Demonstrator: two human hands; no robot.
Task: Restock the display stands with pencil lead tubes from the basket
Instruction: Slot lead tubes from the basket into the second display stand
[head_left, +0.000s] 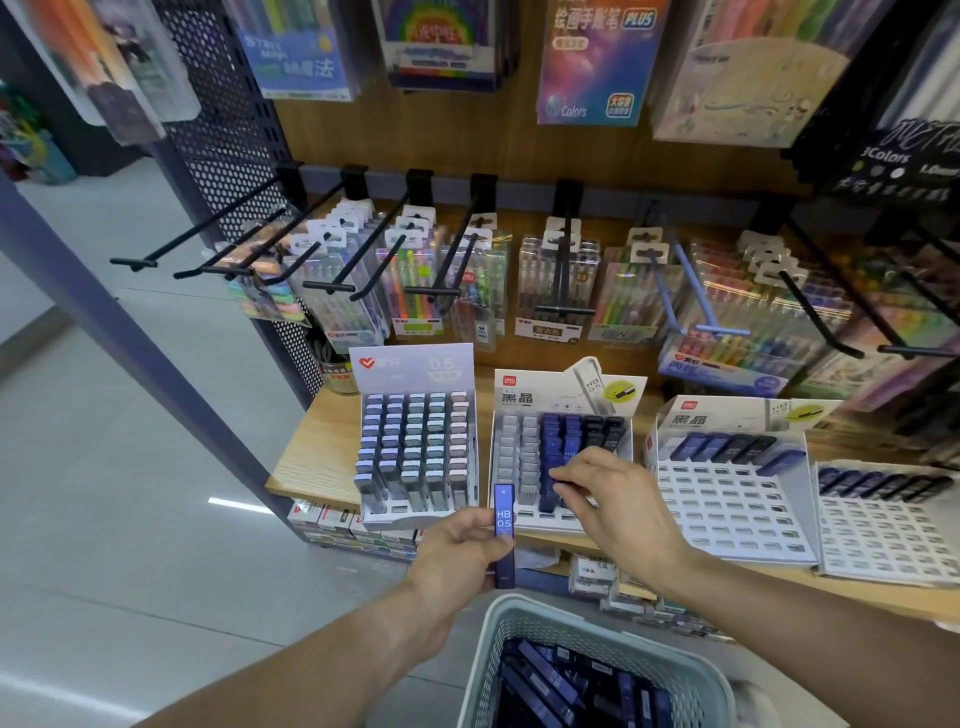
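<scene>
My left hand grips an upright blue lead tube marked HB 0.5 in front of the shelf edge. My right hand pinches a dark tube at the lower rows of the middle display stand, which holds grey, blue and black tubes. A pale mesh basket full of blue and black tubes sits below, at the bottom centre. Two white stands to the right carry only a top row of tubes above many bare slots.
A full stand of pastel tubes stands at the left of the wooden shelf. Black hooks with pen packs jut out above the stands. Grey floor lies to the left, past a slanted dark post.
</scene>
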